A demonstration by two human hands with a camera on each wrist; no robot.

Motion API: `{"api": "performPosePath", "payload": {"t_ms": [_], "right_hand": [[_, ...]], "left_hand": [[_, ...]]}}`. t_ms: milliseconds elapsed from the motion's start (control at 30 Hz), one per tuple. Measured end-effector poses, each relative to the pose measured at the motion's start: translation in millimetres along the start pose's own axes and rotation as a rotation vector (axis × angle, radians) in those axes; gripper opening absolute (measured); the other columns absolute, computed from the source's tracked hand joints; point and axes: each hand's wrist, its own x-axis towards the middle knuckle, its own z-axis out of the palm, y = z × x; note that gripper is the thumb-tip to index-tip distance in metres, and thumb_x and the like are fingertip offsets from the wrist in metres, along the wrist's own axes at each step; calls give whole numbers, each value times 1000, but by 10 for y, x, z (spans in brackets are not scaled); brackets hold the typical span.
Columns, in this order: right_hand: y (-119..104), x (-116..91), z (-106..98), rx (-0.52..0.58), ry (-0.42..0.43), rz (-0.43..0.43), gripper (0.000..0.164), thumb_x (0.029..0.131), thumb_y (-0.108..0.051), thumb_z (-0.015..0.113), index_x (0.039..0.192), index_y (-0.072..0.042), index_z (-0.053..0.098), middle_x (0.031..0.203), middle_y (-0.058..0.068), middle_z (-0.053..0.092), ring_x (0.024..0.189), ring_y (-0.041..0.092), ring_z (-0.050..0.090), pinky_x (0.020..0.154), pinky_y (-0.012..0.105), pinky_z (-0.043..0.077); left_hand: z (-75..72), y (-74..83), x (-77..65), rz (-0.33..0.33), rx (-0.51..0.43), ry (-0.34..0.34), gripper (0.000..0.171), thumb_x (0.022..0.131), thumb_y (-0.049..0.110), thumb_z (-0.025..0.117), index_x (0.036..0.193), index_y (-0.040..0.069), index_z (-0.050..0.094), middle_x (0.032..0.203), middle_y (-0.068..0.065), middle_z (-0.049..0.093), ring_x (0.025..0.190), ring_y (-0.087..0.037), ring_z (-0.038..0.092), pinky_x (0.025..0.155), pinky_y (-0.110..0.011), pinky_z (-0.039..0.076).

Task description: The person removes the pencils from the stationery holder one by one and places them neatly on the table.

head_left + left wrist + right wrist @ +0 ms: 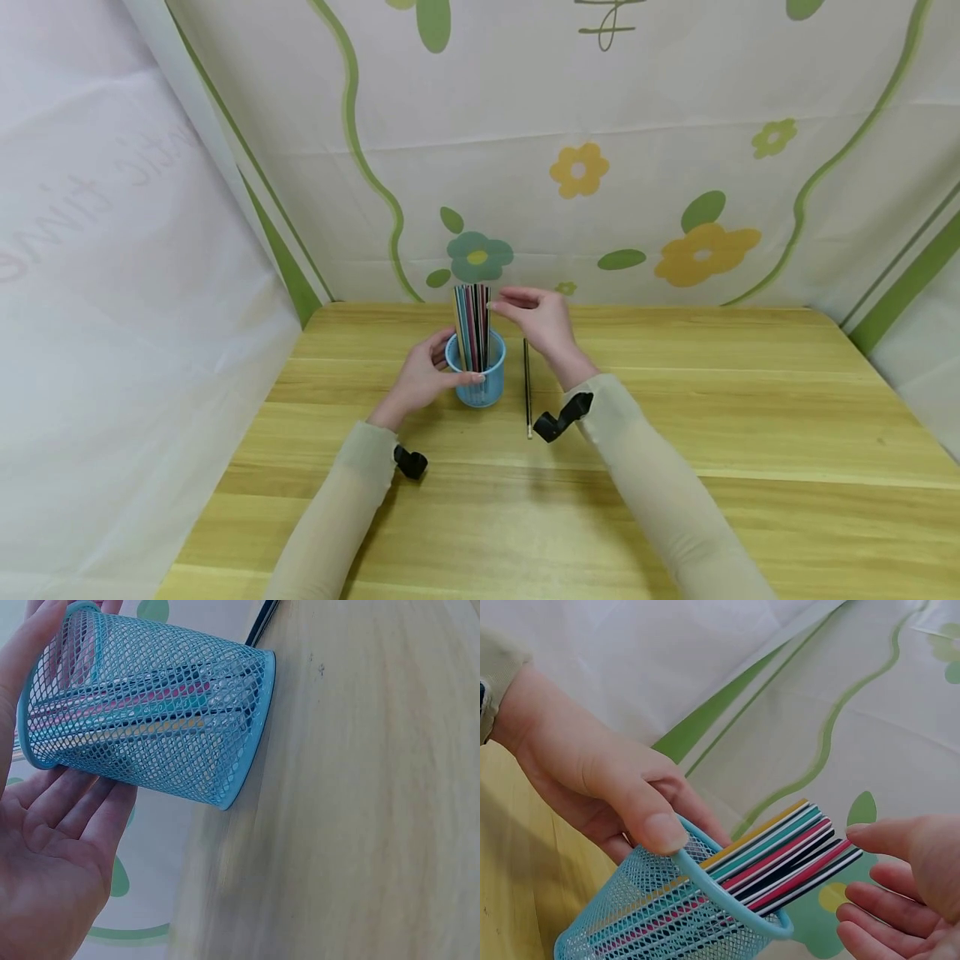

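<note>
A light blue mesh pen cup (486,393) stands upright on the table. My left hand (418,377) holds it from the left, with the thumb over the rim and the other fingers behind the wall. Inside stands a bundle of long, thin pencil-like sticks (780,851) in yellow, teal, pink and black, with pale stripes. Their upper ends rise well above the rim. On the other side, my right hand (546,323) is beside those ends, its thumb tip right at a pink stick and its other fingers loosely extended. A black pencil (527,392) with a pale end lies right of the cup.
The wooden table (750,433) reaches back to a white cloth wall (495,183) printed with flowers and green lines. Another white cloth (112,292) hangs along the left side. Black straps (564,418) circle both sleeved wrists.
</note>
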Motion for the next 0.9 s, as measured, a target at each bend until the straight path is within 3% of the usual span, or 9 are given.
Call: {"api": "performPosePath", "payload": {"t_ms": [500,733,900], "right_hand": [[112,24,123,-16,-35,34,35,86,-28,86,115,-12,78,111,1,75,104,16,69,93,34,55],[180,-14,159,-10,-53,33,34,88,-25,84,116,-7,77,112,6,74,105,19,69,92,36,56],[232,-26,183,-40,-37,38,33,87,-31,84,112,-10,79,109,3,75,104,19,69,90,37,56]], "left_hand": [[-4,26,-10,-21,-14,-3,88,81,22,90,154,9,42,146,-9,53,131,-26,53,111,-42,41],[4,28,-9,-21,-8,2,87,81,22,90,154,10,42,146,-6,54,130,-23,54,111,-40,42],[3,27,-8,-16,-7,0,86,82,20,89,154,10,42,146,-6,54,130,-24,54,111,-41,42]]}}
